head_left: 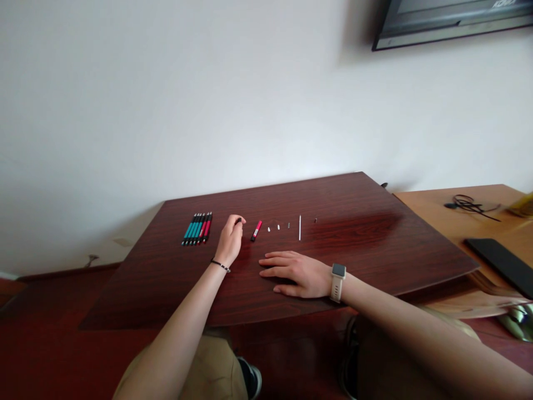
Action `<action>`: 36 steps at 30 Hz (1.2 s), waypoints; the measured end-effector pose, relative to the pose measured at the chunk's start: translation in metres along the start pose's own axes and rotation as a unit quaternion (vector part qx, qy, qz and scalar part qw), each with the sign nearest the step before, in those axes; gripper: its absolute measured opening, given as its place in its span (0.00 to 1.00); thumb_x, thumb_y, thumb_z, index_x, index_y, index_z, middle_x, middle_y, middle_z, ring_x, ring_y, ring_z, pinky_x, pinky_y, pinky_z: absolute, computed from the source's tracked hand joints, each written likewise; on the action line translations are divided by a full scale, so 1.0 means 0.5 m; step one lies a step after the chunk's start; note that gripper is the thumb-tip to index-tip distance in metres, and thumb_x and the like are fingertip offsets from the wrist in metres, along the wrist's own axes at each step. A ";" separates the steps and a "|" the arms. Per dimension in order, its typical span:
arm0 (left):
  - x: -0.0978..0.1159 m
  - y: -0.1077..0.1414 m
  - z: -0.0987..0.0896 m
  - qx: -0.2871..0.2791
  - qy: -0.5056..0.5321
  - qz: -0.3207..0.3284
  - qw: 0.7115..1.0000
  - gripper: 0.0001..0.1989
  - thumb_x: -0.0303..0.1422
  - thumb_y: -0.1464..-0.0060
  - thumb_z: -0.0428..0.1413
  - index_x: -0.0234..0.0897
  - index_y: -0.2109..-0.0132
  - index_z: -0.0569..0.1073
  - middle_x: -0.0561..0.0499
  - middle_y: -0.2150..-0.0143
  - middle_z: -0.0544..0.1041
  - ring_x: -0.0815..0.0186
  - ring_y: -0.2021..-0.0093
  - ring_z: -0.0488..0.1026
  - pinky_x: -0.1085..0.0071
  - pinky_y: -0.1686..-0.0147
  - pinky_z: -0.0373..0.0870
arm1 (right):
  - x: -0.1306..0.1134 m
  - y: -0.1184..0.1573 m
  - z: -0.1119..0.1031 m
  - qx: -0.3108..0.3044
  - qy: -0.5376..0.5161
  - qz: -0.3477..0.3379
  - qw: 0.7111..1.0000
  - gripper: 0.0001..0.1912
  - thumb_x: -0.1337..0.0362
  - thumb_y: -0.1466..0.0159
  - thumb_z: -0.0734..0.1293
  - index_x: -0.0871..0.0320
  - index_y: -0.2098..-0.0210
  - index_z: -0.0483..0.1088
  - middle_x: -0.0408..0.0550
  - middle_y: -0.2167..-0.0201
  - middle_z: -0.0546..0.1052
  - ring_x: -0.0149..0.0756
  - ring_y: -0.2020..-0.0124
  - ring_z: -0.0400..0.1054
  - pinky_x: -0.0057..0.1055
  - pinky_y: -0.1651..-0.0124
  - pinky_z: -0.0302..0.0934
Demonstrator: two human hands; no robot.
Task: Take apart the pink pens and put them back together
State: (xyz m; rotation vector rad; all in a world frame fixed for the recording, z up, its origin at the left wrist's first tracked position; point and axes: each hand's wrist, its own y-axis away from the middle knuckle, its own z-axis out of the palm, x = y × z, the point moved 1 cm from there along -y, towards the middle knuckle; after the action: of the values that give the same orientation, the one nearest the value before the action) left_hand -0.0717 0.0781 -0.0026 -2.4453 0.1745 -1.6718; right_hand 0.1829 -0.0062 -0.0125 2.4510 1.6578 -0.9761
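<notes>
Fingers on the left hand (230, 240) are pinched around a small dark piece (239, 221), left of the middle of the table (375, 239). It's mostly hidden by the fingertips, so can't tell which way its long axis runs. Right hand (300, 273) is just lying palm down by the near edge, fingers loosely spread toward the left edge, nothing gripped that I can see.

Key relation imo: the pink pen barrel (257, 230) lies just right of the left fingers, not touching them, and the left hand is the nearer one. Its long axis runs roughly near edge to far edge with a lean, pink end toward the far right corner, dark end toward the near edge.

Heading on toward the right edge you've got two tiny white pieces (278, 226), a grey bit (288, 225), a thin white tube (300, 229) lying pretty much near-to-far, then one tiny dark bit (315, 220). Row of pens (197, 228) sits over by the left edge.
</notes>
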 end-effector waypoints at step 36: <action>0.012 0.053 0.043 -0.132 0.146 0.090 0.976 0.08 0.33 0.36 0.47 0.38 0.64 0.66 0.55 0.69 0.61 0.70 0.74 0.53 0.71 0.72 0.51 | 0.223 0.126 -0.146 0.270 0.138 0.336 0.892 0.17 0.54 0.29 0.68 0.53 0.45 0.76 0.50 0.56 0.82 0.43 0.60 0.78 0.41 0.52 0.73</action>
State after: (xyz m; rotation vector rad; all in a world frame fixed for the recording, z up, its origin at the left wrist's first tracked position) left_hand -0.0497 0.0524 -0.0103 -2.2522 0.6760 -2.0261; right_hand 0.2975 0.0847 -0.0300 3.2735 0.4496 -1.0976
